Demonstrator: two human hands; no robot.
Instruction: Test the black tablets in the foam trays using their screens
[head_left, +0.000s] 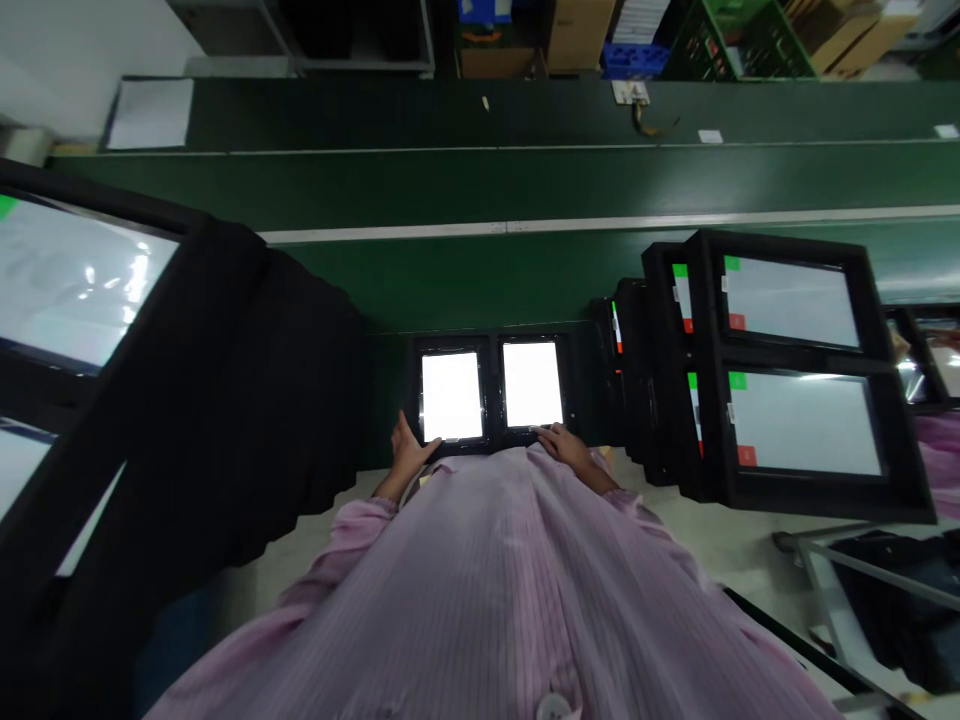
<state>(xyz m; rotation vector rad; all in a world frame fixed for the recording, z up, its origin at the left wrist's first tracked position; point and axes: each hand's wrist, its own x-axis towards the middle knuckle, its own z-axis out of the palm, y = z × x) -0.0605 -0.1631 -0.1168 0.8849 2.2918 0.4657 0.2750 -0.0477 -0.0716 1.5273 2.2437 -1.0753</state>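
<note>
In front of me on the green bench lies a black tray (491,385) with two openings side by side. A bright white panel (452,395) fills the left opening, and a second white panel (532,385) the right one. My left hand (409,452) grips the tray's near left corner, its thumb along the front rim and its fingers up the left side. My right hand (568,447) is closed over the front rim below the right panel, with fingertips close to that panel's lower edge. The undersides of both hands are hidden.
Stacked black trays (802,370) with grey panels bearing green and red tags stand at right. A taller dark stack (292,380) rises at left. Behind the bench are a green crate (739,45) and cardboard boxes (577,35). A metal-framed cart (840,590) stands at lower right.
</note>
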